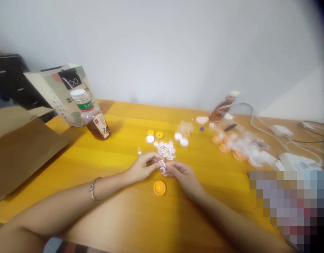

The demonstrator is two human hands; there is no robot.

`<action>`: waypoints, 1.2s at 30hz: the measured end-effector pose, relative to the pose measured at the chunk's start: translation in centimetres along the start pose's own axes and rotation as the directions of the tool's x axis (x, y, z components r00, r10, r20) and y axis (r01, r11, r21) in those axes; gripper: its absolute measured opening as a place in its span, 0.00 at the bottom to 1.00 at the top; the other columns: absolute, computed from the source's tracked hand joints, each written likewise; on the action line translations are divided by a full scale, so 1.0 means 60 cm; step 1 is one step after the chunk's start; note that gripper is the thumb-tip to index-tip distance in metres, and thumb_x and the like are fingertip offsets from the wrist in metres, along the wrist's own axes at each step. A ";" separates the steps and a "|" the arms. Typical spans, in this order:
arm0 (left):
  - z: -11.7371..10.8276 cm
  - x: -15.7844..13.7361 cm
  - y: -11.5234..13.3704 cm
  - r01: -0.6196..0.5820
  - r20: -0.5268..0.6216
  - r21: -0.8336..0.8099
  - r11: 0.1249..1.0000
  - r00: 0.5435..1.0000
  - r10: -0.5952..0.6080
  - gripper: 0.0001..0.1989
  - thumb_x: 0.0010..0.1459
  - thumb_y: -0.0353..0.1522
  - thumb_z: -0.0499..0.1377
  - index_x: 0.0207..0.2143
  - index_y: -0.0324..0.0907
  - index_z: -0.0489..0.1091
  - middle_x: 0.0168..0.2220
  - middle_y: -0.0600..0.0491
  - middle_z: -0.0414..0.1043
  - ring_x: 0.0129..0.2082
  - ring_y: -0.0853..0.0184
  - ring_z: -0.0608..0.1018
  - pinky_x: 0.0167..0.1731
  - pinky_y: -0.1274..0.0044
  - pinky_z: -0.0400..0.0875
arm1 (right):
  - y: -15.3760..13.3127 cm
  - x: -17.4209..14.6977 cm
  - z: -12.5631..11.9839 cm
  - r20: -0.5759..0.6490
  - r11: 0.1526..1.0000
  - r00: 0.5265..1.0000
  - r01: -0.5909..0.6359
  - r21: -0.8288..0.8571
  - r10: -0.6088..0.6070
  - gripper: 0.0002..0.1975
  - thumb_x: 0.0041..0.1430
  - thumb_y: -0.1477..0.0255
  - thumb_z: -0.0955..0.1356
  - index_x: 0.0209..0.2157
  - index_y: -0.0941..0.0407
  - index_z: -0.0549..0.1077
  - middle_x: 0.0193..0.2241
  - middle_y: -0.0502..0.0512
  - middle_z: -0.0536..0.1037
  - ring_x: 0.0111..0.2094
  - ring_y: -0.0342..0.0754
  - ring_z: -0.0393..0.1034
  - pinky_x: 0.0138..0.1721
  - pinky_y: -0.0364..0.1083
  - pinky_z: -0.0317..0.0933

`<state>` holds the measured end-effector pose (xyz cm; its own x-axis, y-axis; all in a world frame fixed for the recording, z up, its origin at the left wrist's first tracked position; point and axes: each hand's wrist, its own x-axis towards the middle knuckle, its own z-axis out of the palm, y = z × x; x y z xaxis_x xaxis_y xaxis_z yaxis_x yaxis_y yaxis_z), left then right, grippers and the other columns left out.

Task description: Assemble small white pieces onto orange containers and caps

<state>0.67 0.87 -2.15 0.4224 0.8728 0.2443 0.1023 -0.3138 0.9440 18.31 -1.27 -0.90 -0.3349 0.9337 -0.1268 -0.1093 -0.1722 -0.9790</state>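
Note:
Between the fingertips of both hands is a small white plastic piece with cut-out gaps (162, 166); its exact kind is too small to make out. My left hand (144, 166) pinches it from the left, and my right hand (181, 174) pinches it from the right. Just below them on the table lies a round orange cup-shaped part (160, 188) with a pale dot at its centre. Beyond the fingers spreads a pile of small white plastic pieces (166, 150). White discs (184, 142) and yellow discs (159, 135) lie behind and beside that pile.
A tea bottle (92, 117) and a paper bag (56, 93) stand at the left, near a cardboard box (22, 147). Another brown drink bottle (223, 107) is at the back right. Orange-and-white parts (238, 153), cables (267, 131) and white adapters (281, 130) crowd the right side of the wooden table (120, 221).

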 end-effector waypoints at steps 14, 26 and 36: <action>0.003 -0.005 0.012 -0.003 -0.007 0.093 0.996 1.000 0.004 0.09 0.54 0.33 0.58 0.35 0.36 0.68 0.32 0.50 0.70 0.31 0.70 0.72 0.34 0.78 0.68 | 0.000 -0.004 0.008 -0.099 0.994 0.993 0.050 -0.099 -0.060 0.12 0.43 0.62 0.72 0.24 0.56 0.73 0.21 0.50 0.76 0.25 0.44 0.70 0.35 0.47 0.66; 0.002 -0.004 0.010 -0.050 -0.010 0.077 0.996 0.999 0.051 0.05 0.56 0.30 0.55 0.33 0.37 0.67 0.29 0.51 0.69 0.31 0.70 0.71 0.34 0.78 0.67 | 0.001 -0.005 0.006 -0.042 0.994 0.996 0.077 -0.075 -0.080 0.11 0.45 0.62 0.71 0.26 0.55 0.73 0.23 0.49 0.75 0.27 0.44 0.70 0.36 0.46 0.66; -0.002 0.003 0.014 -0.054 0.019 -0.049 0.997 0.998 0.055 0.07 0.56 0.32 0.56 0.35 0.36 0.68 0.31 0.50 0.70 0.32 0.69 0.73 0.36 0.76 0.68 | 0.000 0.004 -0.006 0.106 0.974 0.993 -0.065 0.218 0.043 0.08 0.46 0.68 0.72 0.27 0.54 0.71 0.27 0.48 0.75 0.31 0.41 0.68 0.39 0.42 0.61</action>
<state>0.73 0.82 -1.29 0.4447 0.8470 0.2914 0.0350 -0.3415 0.9392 18.58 -0.91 -1.00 -0.4362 0.8870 -0.1514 -0.2884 -0.2972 -0.9102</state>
